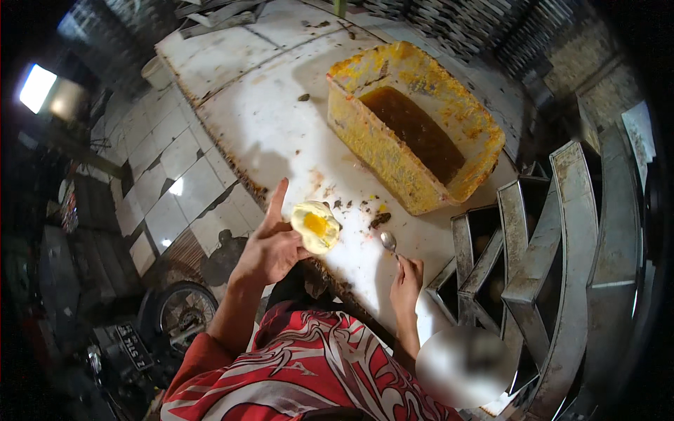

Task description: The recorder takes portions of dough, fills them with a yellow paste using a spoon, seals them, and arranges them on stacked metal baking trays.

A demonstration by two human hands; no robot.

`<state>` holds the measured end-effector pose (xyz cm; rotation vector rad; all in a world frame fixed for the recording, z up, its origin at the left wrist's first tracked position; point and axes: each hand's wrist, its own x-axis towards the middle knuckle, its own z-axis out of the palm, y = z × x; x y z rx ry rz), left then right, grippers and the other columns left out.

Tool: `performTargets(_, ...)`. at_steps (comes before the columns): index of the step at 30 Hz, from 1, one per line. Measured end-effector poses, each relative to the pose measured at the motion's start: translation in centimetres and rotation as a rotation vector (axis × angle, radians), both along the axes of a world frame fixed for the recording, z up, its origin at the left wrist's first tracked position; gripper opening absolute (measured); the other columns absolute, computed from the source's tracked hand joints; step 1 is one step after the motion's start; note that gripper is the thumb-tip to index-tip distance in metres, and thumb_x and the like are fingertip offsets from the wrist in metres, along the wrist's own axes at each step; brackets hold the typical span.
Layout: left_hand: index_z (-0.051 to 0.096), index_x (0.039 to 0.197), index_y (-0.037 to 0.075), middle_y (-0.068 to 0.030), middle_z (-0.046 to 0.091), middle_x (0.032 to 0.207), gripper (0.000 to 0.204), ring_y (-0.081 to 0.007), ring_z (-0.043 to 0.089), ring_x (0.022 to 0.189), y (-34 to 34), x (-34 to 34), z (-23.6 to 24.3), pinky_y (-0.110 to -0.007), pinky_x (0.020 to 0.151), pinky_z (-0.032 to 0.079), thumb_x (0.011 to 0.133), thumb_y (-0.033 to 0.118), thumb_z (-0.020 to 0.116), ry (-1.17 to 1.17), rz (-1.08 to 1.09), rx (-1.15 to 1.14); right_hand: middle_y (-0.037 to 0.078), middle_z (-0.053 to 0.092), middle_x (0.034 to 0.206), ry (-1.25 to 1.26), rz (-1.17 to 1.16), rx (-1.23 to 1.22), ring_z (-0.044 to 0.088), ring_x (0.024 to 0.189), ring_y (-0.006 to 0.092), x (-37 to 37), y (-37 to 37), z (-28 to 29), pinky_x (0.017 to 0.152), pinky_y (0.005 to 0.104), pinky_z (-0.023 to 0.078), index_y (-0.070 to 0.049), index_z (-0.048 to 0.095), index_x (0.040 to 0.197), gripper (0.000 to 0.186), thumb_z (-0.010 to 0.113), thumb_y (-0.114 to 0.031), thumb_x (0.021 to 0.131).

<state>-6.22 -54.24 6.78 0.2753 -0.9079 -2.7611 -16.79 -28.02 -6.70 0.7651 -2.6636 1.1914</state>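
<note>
A pale, cup-shaped piece of dough [326, 243] with a bright yellow filling in its hollow rests in my left hand [270, 252]. One finger of that hand stretches away from the dough; the others support it from below and behind. To the right, my right hand [407, 281] is closed around the handle of a metal spoon [388, 241]. The spoon's bowl points away from me, over the white tabletop [260, 133], apart from the dough. Farther off stands a rectangular plastic tub [372, 144], its walls smeared yellow, with brown liquid [414, 130] inside.
Dark crumbs [380, 220] lie on the table between my hands and the tub. Stacked long metal pans [576, 203] crowd the right side. Left of the table edge are a tiled floor [165, 203] and a parked motorcycle [184, 312]. A whitish bucket [156, 73] stands far left.
</note>
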Motion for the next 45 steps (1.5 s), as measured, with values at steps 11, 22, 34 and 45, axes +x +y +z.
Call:
performTargets(11,0.022,0.14,0.006,-0.0177,0.055,0.103,0.075,-0.0271,0.058,0.086,10.0,9.1,-3.1,-0.038,0.073,0.048,0.071,0.01,0.05,-0.028,-0.173,0.151,0.004,0.06,0.086,-1.031,0.699,-0.219,0.055,0.075,0.0086,6.6,-4.3,15.1,0.066,0.0228,0.044,0.001,0.06,0.103,0.022,0.056,-0.015,0.089)
performTargets(22,0.041,0.12,0.006,-0.0147,0.054,0.11,0.031,-0.0282,0.058,0.093,17.4,15.4,-4.6,-0.041,0.08,0.049,0.091,0.013,0.037,-0.267,0.036,0.522,0.011,0.056,0.097,0.242,0.559,0.145,0.058,0.085,0.0257,20.2,2.8,15.8,0.075,0.0323,0.05,0.001,0.062,0.093,0.025,0.07,-0.003,0.07)
performTargets(34,0.047,0.112,0.004,-0.0048,0.053,0.104,0.02,-0.0096,0.052,0.093,33.8,16.3,-2.5,-0.024,0.08,0.042,0.093,0.011,0.049,0.057,-0.843,-0.543,0.014,0.058,0.092,-0.381,0.116,-0.024,0.061,0.079,0.02,24.9,25.3,18.1,0.071,0.0279,0.05,0.0,0.057,0.098,0.022,0.064,0.0,0.077)
performTargets(45,0.05,0.115,0.005,-0.0061,0.056,0.104,0.023,-0.0124,0.052,0.097,55.6,14.8,-1.2,-0.023,0.083,0.043,0.092,0.009,0.048,-0.17,-0.853,0.107,0.015,0.052,0.101,0.17,-0.19,0.09,0.058,0.088,0.0298,29.3,44.9,14.7,0.074,0.0343,0.05,-0.001,0.056,0.097,0.024,0.064,0.003,0.075)
